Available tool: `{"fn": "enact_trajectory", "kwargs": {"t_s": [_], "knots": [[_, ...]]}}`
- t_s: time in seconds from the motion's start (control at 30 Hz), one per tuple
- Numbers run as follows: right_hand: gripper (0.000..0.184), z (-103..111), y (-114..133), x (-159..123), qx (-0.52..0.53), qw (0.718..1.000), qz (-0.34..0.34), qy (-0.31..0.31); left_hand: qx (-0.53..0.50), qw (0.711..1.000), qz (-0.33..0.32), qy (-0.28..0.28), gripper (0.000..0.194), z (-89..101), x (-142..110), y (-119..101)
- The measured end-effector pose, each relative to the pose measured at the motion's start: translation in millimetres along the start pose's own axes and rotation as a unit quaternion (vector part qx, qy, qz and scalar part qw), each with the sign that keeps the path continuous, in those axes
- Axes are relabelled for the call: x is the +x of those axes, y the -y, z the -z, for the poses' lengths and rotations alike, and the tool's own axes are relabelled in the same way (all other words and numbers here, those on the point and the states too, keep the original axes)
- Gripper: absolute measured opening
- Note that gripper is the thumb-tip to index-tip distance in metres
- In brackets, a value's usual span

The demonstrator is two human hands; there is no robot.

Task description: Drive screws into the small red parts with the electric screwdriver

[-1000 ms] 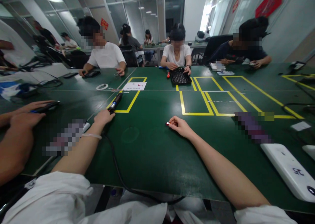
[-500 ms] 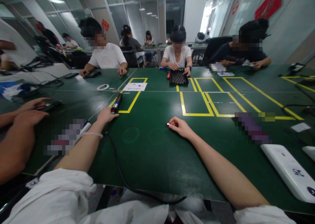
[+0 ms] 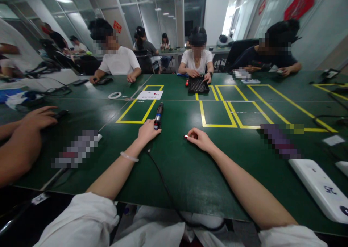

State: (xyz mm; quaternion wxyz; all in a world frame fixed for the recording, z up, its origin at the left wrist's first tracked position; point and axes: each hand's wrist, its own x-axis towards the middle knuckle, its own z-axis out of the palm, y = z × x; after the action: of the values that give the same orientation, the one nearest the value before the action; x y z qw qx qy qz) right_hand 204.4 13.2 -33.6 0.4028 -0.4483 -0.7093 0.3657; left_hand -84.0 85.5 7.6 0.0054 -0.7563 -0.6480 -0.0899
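Note:
My left hand [image 3: 147, 132] is closed around the near end of a dark, pen-shaped tool with a blue band [image 3: 158, 113]. Its far end points away from me, and its exact kind is unclear. Close below that wrist, a black cable [image 3: 160, 174] runs down over the table edge; whether it joins the tool is hidden. Between thumb and fingers of my right hand [image 3: 201, 139], a small red and white piece [image 3: 186, 136] is pinched just above the green table [image 3: 174, 178]. It is too small to name.
Yellow tape outlines [image 3: 219, 126] mark the table, with a white paper [image 3: 150, 95] on the left one. A white case [image 3: 317, 189] lies at right. Across the table a person works over a black tray [image 3: 198, 84]. Another person's hand [image 3: 40, 116] is at left.
My left hand has moved to the right with the dark tool, out of the left taped outline and closer to my right hand. The cable has shifted right too. My right hand stays put.

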Motion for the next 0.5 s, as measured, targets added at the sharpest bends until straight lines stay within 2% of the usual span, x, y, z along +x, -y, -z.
{"fn": "enact_trajectory", "kwargs": {"t_s": [0.13,0.27,0.37,0.5], "knots": [[0.023,0,-3,1,0.005,1.0,-0.005,-0.015,-0.054,0.997,-0.059,-0.004,0.059,-6.2,-11,-45],[0.021,1,-1,1,0.005,0.999,0.002,-0.051,-0.097,0.99,-0.106,0.002,0.06,-11.2,-21,-80],[0.017,2,0,1,-0.006,0.998,0.009,-0.07,-0.111,0.985,-0.135,0.007,0.06,-12.1,-30,-98],[0.012,2,-2,1,-0.032,0.997,0.021,-0.063,-0.103,0.982,-0.158,0.016,0.058,-9.5,-42,-112]]}}
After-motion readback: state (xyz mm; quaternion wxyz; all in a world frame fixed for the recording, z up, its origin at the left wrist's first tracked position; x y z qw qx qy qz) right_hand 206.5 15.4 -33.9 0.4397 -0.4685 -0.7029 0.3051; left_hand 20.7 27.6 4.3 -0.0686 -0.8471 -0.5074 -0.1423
